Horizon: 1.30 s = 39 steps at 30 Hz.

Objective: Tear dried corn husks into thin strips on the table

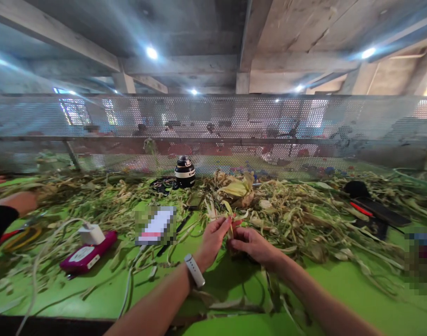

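My left hand [212, 239], with a pale watch band on its wrist, pinches a small yellow-green leafy plant piece [228, 208] near the middle of the table. Close beside it, my right hand [251, 243] is closed with curled fingers on the lower part of the same piece. What lies between the fingertips is partly hidden. Just behind my hands rises a heap of dry leaves and husks [283, 210], topped by a larger yellowish husk [236, 187].
On the green table [129, 298] are a phone [156, 226], a magenta power strip [89, 254] with a white charger [91, 233], and a black jar [185, 172]. A perforated metal screen [213, 116] stands behind. Another person's hand [22, 203] is at left, near pliers [22, 235].
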Motion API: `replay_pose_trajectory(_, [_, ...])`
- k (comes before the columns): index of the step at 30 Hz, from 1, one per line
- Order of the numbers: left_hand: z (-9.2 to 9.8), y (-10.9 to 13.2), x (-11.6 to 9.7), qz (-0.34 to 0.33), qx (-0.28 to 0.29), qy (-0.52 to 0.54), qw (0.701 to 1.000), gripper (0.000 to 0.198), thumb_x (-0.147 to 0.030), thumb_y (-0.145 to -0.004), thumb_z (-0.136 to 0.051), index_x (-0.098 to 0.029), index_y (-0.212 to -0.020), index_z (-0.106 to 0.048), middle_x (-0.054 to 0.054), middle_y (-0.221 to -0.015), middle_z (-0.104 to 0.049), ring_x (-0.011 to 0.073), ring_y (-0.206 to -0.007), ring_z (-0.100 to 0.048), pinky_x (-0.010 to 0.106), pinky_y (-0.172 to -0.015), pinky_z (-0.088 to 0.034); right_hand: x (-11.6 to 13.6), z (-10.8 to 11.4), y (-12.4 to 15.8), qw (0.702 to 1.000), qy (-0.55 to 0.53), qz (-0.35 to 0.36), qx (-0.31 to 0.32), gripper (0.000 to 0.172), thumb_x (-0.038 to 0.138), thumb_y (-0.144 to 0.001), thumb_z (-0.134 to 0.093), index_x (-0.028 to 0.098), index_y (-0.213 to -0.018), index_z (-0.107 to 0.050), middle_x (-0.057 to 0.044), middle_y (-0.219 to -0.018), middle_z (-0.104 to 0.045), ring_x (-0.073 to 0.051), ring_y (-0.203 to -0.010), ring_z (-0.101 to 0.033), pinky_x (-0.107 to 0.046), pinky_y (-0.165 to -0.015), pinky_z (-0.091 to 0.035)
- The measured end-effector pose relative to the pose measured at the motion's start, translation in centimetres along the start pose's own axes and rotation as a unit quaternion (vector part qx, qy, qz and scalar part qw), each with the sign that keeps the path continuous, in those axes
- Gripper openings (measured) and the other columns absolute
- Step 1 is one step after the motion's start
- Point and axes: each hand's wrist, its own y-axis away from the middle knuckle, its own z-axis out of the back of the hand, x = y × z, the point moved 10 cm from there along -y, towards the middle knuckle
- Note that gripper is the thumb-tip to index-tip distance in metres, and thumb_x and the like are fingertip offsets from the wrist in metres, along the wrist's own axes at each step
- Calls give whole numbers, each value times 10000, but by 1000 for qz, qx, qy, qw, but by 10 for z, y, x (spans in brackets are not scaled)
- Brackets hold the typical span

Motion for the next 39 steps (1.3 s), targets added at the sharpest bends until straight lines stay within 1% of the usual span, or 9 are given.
replay_pose_trajectory(6, [8,-3,1,16,-16,33,999,288,-366,-680,-682,-167,-885,-649,75,-954,-687,216,-999,-602,315,-861,-452,-3,-5,5,999,8,-22,30,362,497,-707,-638,146,-750,-562,32,-661,-523,-94,-599,-467,-216,-587,-375])
replay_pose_trajectory(13, [18,-6,0,8,-35,70,997,172,-298,-712,-659,-174,-830,-649,52,-873,-692,170,-971,-610,290,-900,-431,-2,-22,11,994,24,-28,103,268,400,-743,-633,139,-758,-579,22,-704,-551,-92,-631,-485,-207,-600,-371])
replay_pose_trajectory(16, [16,-4,-1,16,-21,63,998,210,-311,-721,-646,-166,-872,-637,55,-823,-680,174,-889,-623,297,-823,-465,3,-8,11,997,35,-37,49,253,390,-723,-641,146,-716,-576,25,-652,-547,-93,-577,-476,-204,-547,-359])
replay_pose_trajectory(19, [13,0,2,43,-7,8,999,248,-360,-747,-604,-164,-900,-615,35,-747,-647,152,-741,-607,242,-628,-474,13,27,13,994,43,-19,-97,360,473,-779,-531,159,-604,-531,28,-538,-502,-92,-479,-435,-211,-473,-334])
replay_pose_trajectory(21, [12,2,6,59,-4,-26,998,236,-384,-756,-587,-170,-853,-603,1,-691,-607,118,-645,-563,198,-534,-426,16,41,14,986,59,-4,-158,451,534,-805,-456,171,-539,-478,36,-468,-442,-86,-429,-386,-214,-430,-297])
replay_pose_trajectory(26, [-5,4,-1,11,61,-98,993,307,-368,-667,-695,-156,-867,-598,1,-759,-597,104,-702,-533,192,-633,-415,5,42,7,983,57,-15,-172,443,588,-746,-491,186,-567,-435,57,-464,-394,-72,-403,-333,-206,-388,-238])
replay_pose_trajectory(28, [-9,3,-1,13,74,-109,991,349,-384,-644,-711,-141,-865,-591,8,-772,-600,92,-659,-507,189,-599,-396,2,43,7,982,60,-24,-180,412,565,-747,-488,188,-585,-448,55,-473,-402,-74,-406,-342,-204,-387,-243])
replay_pose_trajectory(32, [3,-2,-3,26,35,-136,990,371,-444,-627,-702,-133,-786,-577,-56,-577,-497,49,-476,-324,191,-451,-248,9,47,10,975,104,-16,-195,372,502,-772,-461,192,-566,-448,54,-446,-392,-80,-404,-345,-210,-397,-257])
replay_pose_trajectory(39, [11,-4,-14,15,17,-151,988,368,-451,-619,-698,-139,-763,-566,-96,-487,-328,54,-462,-231,212,-452,-162,17,51,15,968,147,-8,-203,353,443,-792,-411,199,-538,-439,46,-427,-403,-93,-386,-375,-220,-395,-293])
